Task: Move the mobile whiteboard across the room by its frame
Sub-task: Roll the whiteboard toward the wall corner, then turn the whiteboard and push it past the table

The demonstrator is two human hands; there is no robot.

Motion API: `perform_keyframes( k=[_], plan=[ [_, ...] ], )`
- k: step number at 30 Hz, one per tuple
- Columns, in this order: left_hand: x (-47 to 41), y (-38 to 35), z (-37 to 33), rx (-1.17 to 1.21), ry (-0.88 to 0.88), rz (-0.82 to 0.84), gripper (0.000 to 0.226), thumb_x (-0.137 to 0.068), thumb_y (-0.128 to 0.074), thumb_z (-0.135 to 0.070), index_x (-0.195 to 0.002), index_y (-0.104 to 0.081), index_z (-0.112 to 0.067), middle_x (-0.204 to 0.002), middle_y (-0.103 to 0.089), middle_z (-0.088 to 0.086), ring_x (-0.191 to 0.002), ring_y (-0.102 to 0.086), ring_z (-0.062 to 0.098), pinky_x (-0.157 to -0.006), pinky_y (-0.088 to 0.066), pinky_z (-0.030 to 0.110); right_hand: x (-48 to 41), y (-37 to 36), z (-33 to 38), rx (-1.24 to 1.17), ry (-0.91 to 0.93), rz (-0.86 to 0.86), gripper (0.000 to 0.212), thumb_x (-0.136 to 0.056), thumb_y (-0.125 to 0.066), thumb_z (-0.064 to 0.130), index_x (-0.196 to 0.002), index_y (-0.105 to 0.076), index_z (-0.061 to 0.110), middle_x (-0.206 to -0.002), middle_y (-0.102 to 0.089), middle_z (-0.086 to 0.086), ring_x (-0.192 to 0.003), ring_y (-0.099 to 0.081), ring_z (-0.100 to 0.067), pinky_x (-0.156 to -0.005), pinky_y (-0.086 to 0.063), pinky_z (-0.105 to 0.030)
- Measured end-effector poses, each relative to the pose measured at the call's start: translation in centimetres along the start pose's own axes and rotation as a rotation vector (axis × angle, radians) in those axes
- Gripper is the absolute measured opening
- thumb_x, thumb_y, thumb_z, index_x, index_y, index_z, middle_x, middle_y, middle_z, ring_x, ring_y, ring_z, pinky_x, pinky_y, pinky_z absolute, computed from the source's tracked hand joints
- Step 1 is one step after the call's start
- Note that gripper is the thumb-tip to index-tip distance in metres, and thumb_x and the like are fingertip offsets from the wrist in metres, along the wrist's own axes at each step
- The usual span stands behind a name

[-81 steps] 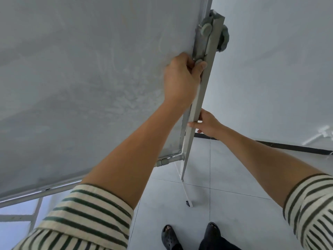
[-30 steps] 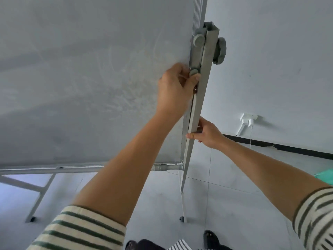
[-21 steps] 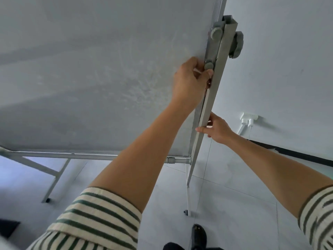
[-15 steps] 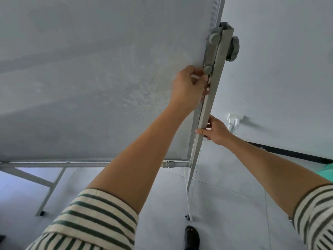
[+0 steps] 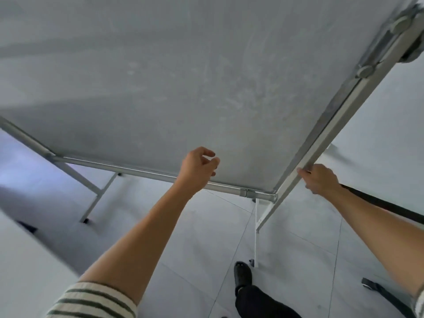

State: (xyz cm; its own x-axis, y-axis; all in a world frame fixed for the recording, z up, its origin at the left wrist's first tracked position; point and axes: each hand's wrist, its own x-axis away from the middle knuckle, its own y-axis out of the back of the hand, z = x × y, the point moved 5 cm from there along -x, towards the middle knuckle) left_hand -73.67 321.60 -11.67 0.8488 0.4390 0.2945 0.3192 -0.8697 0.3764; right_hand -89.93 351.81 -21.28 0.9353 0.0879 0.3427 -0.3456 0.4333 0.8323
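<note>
Now that the left hand (image 5: 198, 167) has let go and hangs loosely curled, only the right hand (image 5: 320, 179) grips the whiteboard (image 5: 183, 88) frame (image 5: 325, 138), so steering gets harder.

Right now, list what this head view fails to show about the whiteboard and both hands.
- Whiteboard: its top and left side are cut off by the picture's edges.
- Right hand: its fingers wrap behind the frame upright, hidden.
- Left hand: motion-blurred; whether it touches the board is unclear.
- Locking knob: cropped at the right edge.
</note>
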Motion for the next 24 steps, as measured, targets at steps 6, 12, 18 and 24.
perform_keyframes(
  k=[6,12,18,24],
  plan=[
    [-0.6,5.6,6.1,-0.061,0.114,-0.129,0.015,-0.084,-0.066,-0.03,-0.095,-0.061,-0.021,-0.082,-0.069,0.008,-0.086,-0.071,0.035,-0.081,-0.056,0.049,2.5,-8.1,2.9,-0.001,0.124,0.273,0.026,-0.085,-0.062,0.04,-0.08,-0.067,0.015,-0.084,-0.073,-0.006,-0.078,-0.069,-0.025,-0.077,-0.055,-0.04],
    [0.8,10.9,11.6,-0.037,0.288,-0.28,0.018,-0.09,-0.063,-0.024,-0.105,-0.062,-0.015,-0.093,-0.072,0.015,-0.09,-0.07,0.032,-0.082,-0.056,0.048,2.3,-13.9,13.7,-0.053,0.344,0.421,0.031,-0.083,-0.067,0.036,-0.108,-0.066,0.018,-0.087,-0.069,0.007,-0.087,-0.07,-0.022,-0.084,-0.053,-0.035],
    [3.9,19.3,16.0,0.049,0.383,-0.476,0.017,-0.092,-0.061,-0.025,-0.106,-0.061,-0.017,-0.097,-0.072,0.013,-0.089,-0.07,0.027,-0.086,-0.058,0.049,4.1,-18.6,28.0,-0.069,0.546,0.565,0.038,-0.083,-0.065,0.038,-0.117,-0.059,0.023,-0.094,-0.07,0.003,-0.086,-0.07,-0.021,-0.085,-0.053,-0.037],
    [2.7,31.3,20.6,0.112,0.379,-0.666,0.027,-0.092,-0.061,-0.028,-0.112,-0.062,-0.01,-0.099,-0.072,0.013,-0.086,-0.071,0.024,-0.085,-0.059,0.047,6.7,-25.2,44.2,-0.134,0.71,0.633,0.045,-0.084,-0.064,0.039,-0.124,-0.054,0.022,-0.094,-0.068,0.006,-0.086,-0.069,-0.017,-0.084,-0.055,-0.04]
  ],
)
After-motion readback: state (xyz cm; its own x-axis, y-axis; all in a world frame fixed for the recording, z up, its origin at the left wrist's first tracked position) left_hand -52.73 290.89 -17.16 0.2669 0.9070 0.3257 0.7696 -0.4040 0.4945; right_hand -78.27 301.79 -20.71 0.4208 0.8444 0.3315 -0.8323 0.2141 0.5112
